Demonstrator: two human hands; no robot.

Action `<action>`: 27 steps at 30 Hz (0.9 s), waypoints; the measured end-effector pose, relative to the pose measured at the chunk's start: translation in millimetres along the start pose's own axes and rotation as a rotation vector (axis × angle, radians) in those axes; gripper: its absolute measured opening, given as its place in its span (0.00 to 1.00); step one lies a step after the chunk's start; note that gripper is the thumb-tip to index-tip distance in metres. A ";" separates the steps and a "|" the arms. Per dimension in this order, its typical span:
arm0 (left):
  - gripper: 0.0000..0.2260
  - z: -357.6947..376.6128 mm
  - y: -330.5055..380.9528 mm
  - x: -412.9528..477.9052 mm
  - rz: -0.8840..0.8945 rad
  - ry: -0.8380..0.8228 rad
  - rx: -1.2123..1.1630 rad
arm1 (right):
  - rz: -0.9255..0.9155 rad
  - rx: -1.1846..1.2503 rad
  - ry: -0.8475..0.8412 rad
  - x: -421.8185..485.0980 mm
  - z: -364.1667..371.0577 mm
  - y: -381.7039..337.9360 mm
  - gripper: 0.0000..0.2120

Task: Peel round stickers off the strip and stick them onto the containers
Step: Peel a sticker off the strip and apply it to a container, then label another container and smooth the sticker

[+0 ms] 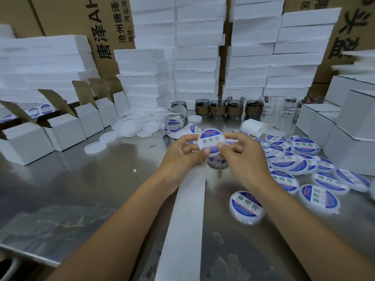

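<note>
1. While both forearms reach forward over the steel tabletop [91, 179], the left hand [182, 154] and right hand [242, 154] meet at a shallow round white container [214, 153], held above the surface with its face tilted toward the camera.
2. Left fingers [188, 138] curl round its left edge, with the thumb tip on the lower rim.
3. Right fingers [233, 136] curl round the right edge, the thumb pressing the lower right of the face.
4. A blue-and-white round sticker [210, 141] covers the container's face.
5. The white backing strip [186, 209] runs along the tabletop, passes under the hands and reaches a curled sticker roll [174, 120] beyond.
6. Labelled containers [294, 159] lie heaped to the right.
7. Plain white lids [129, 127] lie to the left.
</note>
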State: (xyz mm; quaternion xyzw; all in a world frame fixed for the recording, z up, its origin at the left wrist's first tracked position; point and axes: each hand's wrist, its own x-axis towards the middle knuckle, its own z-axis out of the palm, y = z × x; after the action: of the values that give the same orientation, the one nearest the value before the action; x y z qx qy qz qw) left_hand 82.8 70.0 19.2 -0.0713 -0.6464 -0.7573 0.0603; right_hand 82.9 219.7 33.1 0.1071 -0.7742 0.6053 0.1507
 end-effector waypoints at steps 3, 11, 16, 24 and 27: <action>0.12 -3.4 -1.8 2.0 -0.019 0.080 0.033 | -0.043 -0.168 0.178 9.3 -21.0 4.0 0.08; 0.10 -4.2 2.7 -1.2 -0.053 0.155 -0.041 | 0.087 -0.690 0.374 11.2 -49.8 22.9 0.14; 0.09 -9.2 6.5 -1.9 -0.055 0.268 -0.068 | 0.051 -0.985 0.302 4.8 -46.5 17.1 0.13; 0.09 -78.6 19.1 28.3 -0.027 0.634 0.067 | -0.170 -1.082 0.207 2.5 -34.5 3.7 0.14; 0.10 -128.7 21.1 27.5 -0.048 0.770 0.721 | -0.193 -1.108 0.172 3.3 -30.2 3.3 0.13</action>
State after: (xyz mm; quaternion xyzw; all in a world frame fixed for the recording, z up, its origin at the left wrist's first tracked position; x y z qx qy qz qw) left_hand 55.8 -60.5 24.9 0.2523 -0.7983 -0.4592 0.2969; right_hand 81.8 249.8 37.9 0.0326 -0.9478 0.0987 0.3015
